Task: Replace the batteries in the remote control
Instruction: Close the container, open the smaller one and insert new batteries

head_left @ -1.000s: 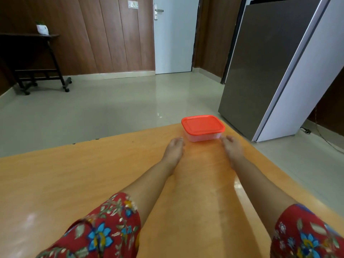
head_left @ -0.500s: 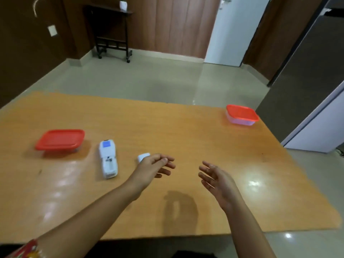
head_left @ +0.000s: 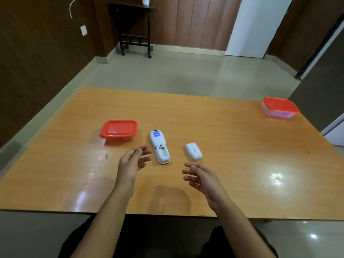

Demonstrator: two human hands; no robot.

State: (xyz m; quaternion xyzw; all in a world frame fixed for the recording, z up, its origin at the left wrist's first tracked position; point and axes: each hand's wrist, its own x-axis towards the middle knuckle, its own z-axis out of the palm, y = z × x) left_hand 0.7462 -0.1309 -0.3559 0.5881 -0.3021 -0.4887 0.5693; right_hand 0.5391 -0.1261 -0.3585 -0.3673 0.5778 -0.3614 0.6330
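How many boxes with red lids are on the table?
2. One red-lidded box sits on the left, just beside the white remote. The other red-lidded box is far away at the table's back right corner. None seem hidden.

Two red-lidded plastic containers [head_left: 118, 130] [head_left: 280, 107], one white remote control [head_left: 160, 146], one detached battery cover [head_left: 193, 150], two empty bare hands [head_left: 132, 161] [head_left: 202, 176], one wooden table [head_left: 223, 142].

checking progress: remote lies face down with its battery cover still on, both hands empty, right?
Not quite. The head view shows the battery cover off, lying on the table beside the remote control, whose compartment is open. The left hand and right hand are empty.
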